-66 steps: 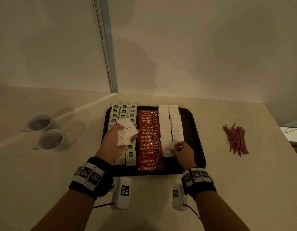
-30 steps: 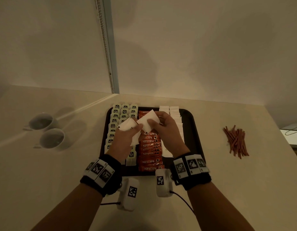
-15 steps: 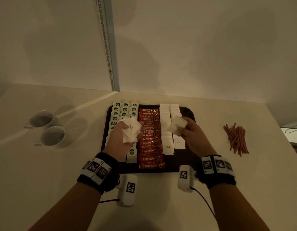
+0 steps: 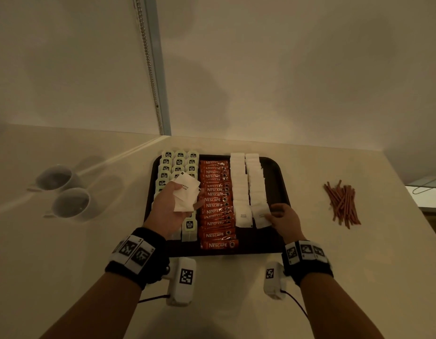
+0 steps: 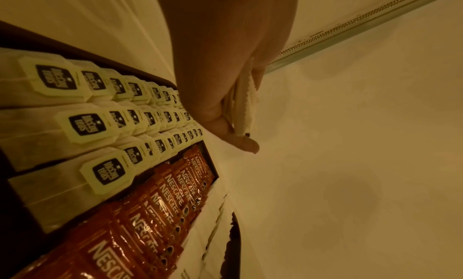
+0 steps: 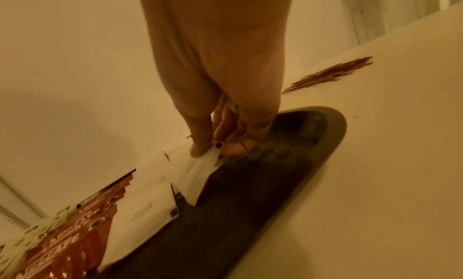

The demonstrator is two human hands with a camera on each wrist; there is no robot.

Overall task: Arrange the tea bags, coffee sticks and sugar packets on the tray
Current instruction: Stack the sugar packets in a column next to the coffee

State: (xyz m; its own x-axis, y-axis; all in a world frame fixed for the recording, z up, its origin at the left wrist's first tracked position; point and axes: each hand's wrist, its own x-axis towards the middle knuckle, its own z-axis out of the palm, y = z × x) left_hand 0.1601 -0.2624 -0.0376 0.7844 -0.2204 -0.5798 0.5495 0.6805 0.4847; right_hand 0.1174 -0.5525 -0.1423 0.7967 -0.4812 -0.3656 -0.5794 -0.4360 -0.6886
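Note:
A dark tray (image 4: 277, 172) holds rows of tea bags (image 4: 179, 162), a column of red coffee sticks (image 4: 217, 206) and two columns of white sugar packets (image 4: 239, 182). My left hand (image 4: 170, 209) hovers over the tea bags and grips a small stack of sugar packets (image 4: 186, 195) (image 5: 244, 105). My right hand (image 4: 284, 220) pinches one sugar packet (image 4: 261, 216) (image 6: 198, 174) at the near end of the right sugar column, low on the tray (image 6: 288, 164).
Two white cups (image 4: 65, 192) stand on the counter to the left of the tray. A pile of red-brown stirrers (image 4: 343, 204) lies to the right. A wall rises right behind the tray.
My right hand took one packet from the left hand's stack, carried it to the right and lowered it to the near end of the right sugar column. The left hand stayed over the tea bags.

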